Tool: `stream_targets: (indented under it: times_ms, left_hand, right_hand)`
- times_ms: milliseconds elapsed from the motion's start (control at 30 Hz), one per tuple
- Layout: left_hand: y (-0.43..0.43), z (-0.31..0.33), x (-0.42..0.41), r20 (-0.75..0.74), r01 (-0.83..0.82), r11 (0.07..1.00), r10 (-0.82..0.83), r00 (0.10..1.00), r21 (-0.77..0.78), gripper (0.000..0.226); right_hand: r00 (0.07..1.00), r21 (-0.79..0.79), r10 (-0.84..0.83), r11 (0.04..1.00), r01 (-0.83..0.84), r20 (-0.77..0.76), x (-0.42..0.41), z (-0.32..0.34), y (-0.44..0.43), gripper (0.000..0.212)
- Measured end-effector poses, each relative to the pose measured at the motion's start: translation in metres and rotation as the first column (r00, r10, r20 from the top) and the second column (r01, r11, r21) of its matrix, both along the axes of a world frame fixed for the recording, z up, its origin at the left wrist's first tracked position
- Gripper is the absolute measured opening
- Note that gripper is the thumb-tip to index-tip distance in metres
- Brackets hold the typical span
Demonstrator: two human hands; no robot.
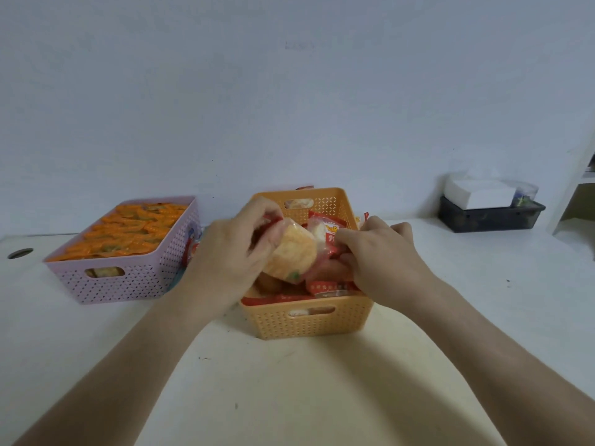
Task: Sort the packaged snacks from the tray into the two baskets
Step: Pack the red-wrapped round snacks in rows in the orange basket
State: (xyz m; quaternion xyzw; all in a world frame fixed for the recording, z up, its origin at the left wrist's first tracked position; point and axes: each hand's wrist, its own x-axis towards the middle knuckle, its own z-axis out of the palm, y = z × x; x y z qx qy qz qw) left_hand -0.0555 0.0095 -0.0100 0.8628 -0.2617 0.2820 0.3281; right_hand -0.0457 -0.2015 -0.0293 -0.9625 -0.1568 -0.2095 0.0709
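Far to the left of the orange basket [306, 320], a pink basket [122, 278] stands on the white counter [450, 300], filled with flat orange packets [128, 230]. The left hand [231, 252] is over the orange basket's left rim, fingers and thumb curled round a clear snack packet [291, 252] with a pale round cracker inside, held tilted just above the basket's contents. The orange basket itself is heaped with red-wrapped snacks [325, 289]. Over its right rim, the right hand [383, 255] has its fingers bent inward, pinching the red edge of a second packet [325, 231] just beside the first. Well to the right of the orange basket and farther back, a dark tray [489, 220] against the wall carries a white tissue box [479, 194].
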Motion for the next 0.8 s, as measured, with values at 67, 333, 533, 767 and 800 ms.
stream_targets:
  times_ms: [67,333,533,767,800]
  left_hand:
    - [0.006,0.003,-0.002,0.132,0.02,0.994,-0.034,0.991,0.105,0.011]
    - [0.003,-0.023,0.0,0.012,0.008,0.828,-0.017,1.0,0.56,0.055]
    - [-0.001,-0.021,0.004,-0.143,0.044,0.8,0.052,0.988,0.599,0.037]
    - [-0.004,-0.018,0.005,-0.209,0.058,0.824,0.075,0.975,0.563,0.024]
    - [-0.004,-0.018,0.006,-0.201,0.051,0.802,0.088,0.976,0.596,0.025]
  right_hand:
    - [1.0,0.016,0.003,1.0,-0.003,0.017,0.001,-0.001,0.0,0.015]
    - [0.999,0.027,0.003,1.0,-0.005,0.05,0.0,-0.002,-0.004,0.038]
    - [0.999,-0.147,0.019,0.989,-0.024,-0.034,-0.015,0.013,-0.001,0.02]
    - [0.925,-0.232,0.053,0.961,-0.149,-0.375,-0.018,0.017,0.009,0.023]
    - [0.915,-0.249,0.033,0.958,-0.144,-0.402,-0.015,0.017,0.01,0.025]
